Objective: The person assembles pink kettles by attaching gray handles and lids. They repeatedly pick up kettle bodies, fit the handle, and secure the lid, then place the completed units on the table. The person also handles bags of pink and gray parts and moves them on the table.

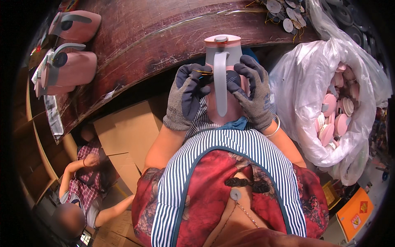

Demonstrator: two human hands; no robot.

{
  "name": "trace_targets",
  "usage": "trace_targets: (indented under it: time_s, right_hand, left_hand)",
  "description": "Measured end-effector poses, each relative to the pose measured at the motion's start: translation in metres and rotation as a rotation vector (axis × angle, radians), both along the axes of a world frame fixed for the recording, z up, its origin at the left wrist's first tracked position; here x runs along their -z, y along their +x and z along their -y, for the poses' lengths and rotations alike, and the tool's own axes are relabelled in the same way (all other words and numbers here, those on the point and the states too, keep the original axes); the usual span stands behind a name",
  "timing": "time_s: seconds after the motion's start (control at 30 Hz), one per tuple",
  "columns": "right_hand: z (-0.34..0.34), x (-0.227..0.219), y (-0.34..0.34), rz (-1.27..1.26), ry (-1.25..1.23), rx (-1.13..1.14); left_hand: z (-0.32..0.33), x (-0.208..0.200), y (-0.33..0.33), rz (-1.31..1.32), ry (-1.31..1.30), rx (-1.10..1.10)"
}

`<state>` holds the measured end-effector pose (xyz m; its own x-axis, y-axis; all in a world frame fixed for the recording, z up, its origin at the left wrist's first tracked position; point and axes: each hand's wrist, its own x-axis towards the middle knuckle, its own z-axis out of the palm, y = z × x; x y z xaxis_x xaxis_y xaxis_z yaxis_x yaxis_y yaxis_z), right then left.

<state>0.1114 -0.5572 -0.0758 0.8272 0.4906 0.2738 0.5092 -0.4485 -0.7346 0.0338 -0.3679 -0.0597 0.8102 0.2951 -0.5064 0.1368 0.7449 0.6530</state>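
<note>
A pink jug (228, 111) with a grey collar, a long grey handle (221, 84) and a pink lid (222, 39) stands against my apron at the table's edge, handle towards me. My left hand (185, 96), in a grey and dark-blue glove, is closed, its thumb and fingertips pinching a thin gold tie (202, 73) just left of the handle. On the other side my right hand (254, 94), gloved alike, curls against the jug with its fingertips beside the handle. What lies under those fingertips is partly hidden.
More pink jugs (76, 68) lie at the table's left end. Round tags with gold ties (288, 14) are heaped at the far right. A clear plastic bag (294, 78) of pink lids (329, 105) stands right. Left are cardboard boxes (127, 131) and another person (86, 164).
</note>
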Motion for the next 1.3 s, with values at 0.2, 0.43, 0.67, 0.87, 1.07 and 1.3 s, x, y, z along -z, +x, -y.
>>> trace_targets:
  time_s: [0.2,0.43,0.67,0.87,1.07,1.3]
  right_hand:
    - [0.012,-0.011,0.004,-0.761,0.666,-0.019]
    - [0.006,-0.052,0.019,-0.579,0.580,-0.070]
    - [-0.025,-0.079,0.081,0.273,0.327,-0.344]
    - [-0.052,-0.056,0.090,-0.335,0.817,-0.430]
    - [-0.045,-0.053,0.035,0.365,0.238,-0.359]
    - [-0.051,-0.040,0.018,0.168,-0.095,-0.342]
  left_hand:
    - [-0.016,0.016,-0.015,0.226,-0.322,0.034]
    - [-0.044,0.018,0.001,0.658,-0.357,0.150]
    - [-0.033,-0.021,0.046,0.491,0.354,0.310]
    - [-0.043,-0.043,0.070,0.287,0.330,0.397]
    - [-0.095,-0.081,0.096,0.769,1.524,0.842]
    - [-0.115,-0.053,0.076,0.462,1.175,0.263]
